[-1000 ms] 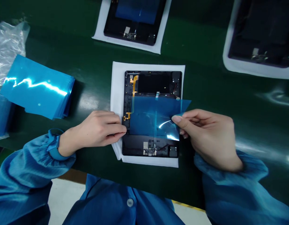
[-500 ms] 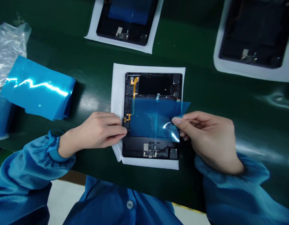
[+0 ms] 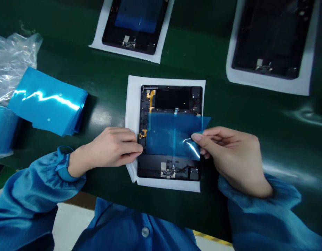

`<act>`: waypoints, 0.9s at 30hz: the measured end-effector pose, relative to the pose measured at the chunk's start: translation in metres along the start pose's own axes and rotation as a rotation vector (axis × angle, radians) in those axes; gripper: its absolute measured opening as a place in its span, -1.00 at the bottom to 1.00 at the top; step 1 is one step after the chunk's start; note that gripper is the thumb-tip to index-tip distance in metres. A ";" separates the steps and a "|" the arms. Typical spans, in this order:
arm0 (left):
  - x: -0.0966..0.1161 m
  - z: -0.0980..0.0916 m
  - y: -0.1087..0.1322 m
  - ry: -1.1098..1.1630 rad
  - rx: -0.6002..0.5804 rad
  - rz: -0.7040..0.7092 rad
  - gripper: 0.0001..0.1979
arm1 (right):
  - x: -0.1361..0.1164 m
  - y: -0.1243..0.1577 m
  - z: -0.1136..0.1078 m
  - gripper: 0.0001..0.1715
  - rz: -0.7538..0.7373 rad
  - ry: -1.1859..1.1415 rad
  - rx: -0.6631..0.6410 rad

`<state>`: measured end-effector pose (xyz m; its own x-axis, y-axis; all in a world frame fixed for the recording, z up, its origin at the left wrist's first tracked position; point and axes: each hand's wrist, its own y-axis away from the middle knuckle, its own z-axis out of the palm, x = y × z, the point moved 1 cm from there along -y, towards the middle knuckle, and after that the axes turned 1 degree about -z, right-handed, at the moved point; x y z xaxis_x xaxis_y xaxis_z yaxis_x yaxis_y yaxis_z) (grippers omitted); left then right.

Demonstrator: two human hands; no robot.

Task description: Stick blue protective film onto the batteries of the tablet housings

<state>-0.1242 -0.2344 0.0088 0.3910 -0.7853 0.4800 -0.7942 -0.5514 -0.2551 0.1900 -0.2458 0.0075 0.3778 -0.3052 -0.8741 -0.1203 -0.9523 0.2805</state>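
An opened black tablet chassis [image 3: 171, 99] lies on a white sheet [image 3: 132, 104] on the green belt. A blue film sheet [image 3: 166, 136] covers its middle. My left hand [image 3: 111, 148] has its fingers closed, pinching the film's left edge at the chassis side. My right hand [image 3: 228, 153] pinches the film's right edge, which curls up off the chassis with a bright glare.
A stack of blue film sheets [image 3: 47, 101] lies at the left beside crumpled clear plastic [image 3: 12, 62]. Two more chassis on white sheets sit farther back: one with blue film [image 3: 134, 24], one bare [image 3: 270, 38]. The green belt [image 3: 241, 111] shows glare at the right.
The film's right side has come a little lower toward the chassis. Both hands keep their pinch. The view has shifted slightly, so the far chassis appear further left.
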 end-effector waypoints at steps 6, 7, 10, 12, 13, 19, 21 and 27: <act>0.000 -0.001 0.000 0.003 -0.007 -0.008 -0.84 | -0.001 0.000 0.001 -0.74 -0.059 -0.003 0.000; 0.000 -0.001 0.000 0.005 -0.007 -0.008 -0.84 | -0.001 0.000 0.001 -0.74 -0.062 -0.007 0.004; -0.001 -0.001 0.000 0.003 -0.001 -0.002 -0.83 | -0.004 0.000 0.001 -0.75 -0.068 0.003 0.020; -0.001 -0.001 0.000 0.002 0.001 0.002 -0.83 | -0.005 0.000 0.001 -0.75 -0.068 0.009 0.024; -0.001 -0.001 0.000 0.003 -0.002 -0.001 -0.83 | -0.006 0.000 0.001 -0.75 -0.066 0.009 0.022; 0.000 -0.002 -0.001 0.002 0.006 0.001 -0.83 | -0.007 0.001 0.001 -0.74 -0.048 -0.002 0.026; 0.000 -0.002 0.000 -0.001 -0.003 -0.004 -0.83 | -0.008 0.001 0.002 -0.74 -0.055 -0.004 0.027; 0.000 -0.002 -0.001 -0.006 -0.002 -0.002 -0.80 | -0.009 0.001 0.002 -0.74 -0.048 -0.015 0.034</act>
<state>-0.1242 -0.2337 0.0107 0.3952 -0.7858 0.4758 -0.7942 -0.5525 -0.2528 0.1845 -0.2441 0.0150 0.3701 -0.2586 -0.8922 -0.1336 -0.9653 0.2244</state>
